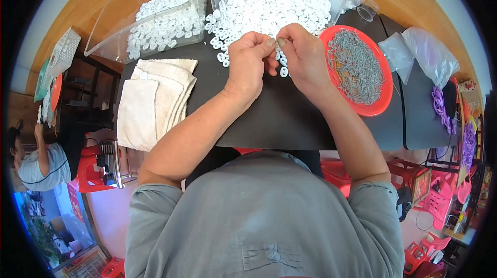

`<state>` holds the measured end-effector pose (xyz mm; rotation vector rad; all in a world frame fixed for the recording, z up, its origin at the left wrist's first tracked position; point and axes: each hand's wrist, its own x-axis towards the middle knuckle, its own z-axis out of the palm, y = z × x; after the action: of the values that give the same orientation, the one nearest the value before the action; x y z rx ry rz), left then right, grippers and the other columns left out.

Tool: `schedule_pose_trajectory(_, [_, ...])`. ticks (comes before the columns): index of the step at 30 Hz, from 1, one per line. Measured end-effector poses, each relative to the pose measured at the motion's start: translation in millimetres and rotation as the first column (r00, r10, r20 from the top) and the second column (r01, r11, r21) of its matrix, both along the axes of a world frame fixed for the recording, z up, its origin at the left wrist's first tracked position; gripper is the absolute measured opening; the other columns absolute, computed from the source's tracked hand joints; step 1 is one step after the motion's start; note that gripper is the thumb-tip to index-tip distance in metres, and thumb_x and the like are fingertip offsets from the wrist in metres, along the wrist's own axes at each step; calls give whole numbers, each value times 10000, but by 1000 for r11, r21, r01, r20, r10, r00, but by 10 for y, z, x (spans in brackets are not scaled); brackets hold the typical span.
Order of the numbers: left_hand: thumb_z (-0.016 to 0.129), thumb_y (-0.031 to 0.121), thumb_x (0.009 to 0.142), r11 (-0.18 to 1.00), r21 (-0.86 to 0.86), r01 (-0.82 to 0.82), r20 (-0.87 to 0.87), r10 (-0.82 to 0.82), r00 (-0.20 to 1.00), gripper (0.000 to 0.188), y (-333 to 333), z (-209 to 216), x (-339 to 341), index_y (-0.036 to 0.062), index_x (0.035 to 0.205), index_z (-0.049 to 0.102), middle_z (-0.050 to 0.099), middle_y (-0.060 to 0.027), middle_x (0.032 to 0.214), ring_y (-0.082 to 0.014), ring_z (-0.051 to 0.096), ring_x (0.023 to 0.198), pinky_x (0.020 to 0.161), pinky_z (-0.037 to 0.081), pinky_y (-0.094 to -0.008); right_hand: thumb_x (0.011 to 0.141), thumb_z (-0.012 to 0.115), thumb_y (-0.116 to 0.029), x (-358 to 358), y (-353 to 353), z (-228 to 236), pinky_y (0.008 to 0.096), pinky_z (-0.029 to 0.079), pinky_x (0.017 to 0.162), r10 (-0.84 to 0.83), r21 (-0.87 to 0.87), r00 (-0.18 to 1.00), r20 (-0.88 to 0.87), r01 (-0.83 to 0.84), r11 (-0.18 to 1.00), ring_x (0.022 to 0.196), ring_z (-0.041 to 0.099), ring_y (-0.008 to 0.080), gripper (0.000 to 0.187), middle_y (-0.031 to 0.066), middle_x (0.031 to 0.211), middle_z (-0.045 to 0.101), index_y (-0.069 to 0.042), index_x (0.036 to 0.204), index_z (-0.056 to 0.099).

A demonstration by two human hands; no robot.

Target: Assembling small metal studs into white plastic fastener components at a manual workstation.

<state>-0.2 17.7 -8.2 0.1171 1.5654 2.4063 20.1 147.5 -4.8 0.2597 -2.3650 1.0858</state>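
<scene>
My left hand (pixel 249 60) and my right hand (pixel 305 63) meet above the dark table, thumbs and forefingers pinched close together. Whatever sits between the fingertips is too small to make out. Just beyond them lies a big heap of small white oval plastic pieces with holes (pixel 274 1). A few loose white pieces (pixel 283 72) rest on the table right below my fingers. Beside my right hand stands a red plastic dish (pixel 371 109) holding many thin grey metal pins or screws (pixel 357 65).
At the left, a clear plastic bin (pixel 111 37) lies with more white pieces inside. Folded cream cloths (pixel 142 107) sit on the table's left part. Clear plastic bags (pixel 427 55) and a purple tie (pixel 440 109) are at the right. Another person (pixel 44 161) sits far left.
</scene>
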Motion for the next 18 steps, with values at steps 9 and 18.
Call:
schedule_pose_trajectory(9, [605,101,890,999,53,-7,12,7,1000,114,-35,7,-56,-5,860,579,573,-60,699,-137,540,546,456,435,-271,897,589,-57,-50,93,104,216,461,527,84,-387,983,163,-15,922,673,579,71,135,15,786,609,-21,1022,622])
schedule_pose_trajectory(18, [624,129,865,997,83,-4,21,2,1000,155,-3,26,-6,-20,895,592,583,-77,713,-141,554,549,439,443,-263,895,598,-48,-37,46,123,216,482,560,194,-682,969,153,-39,731,717,605,95,190,44,850,634,24,1070,617])
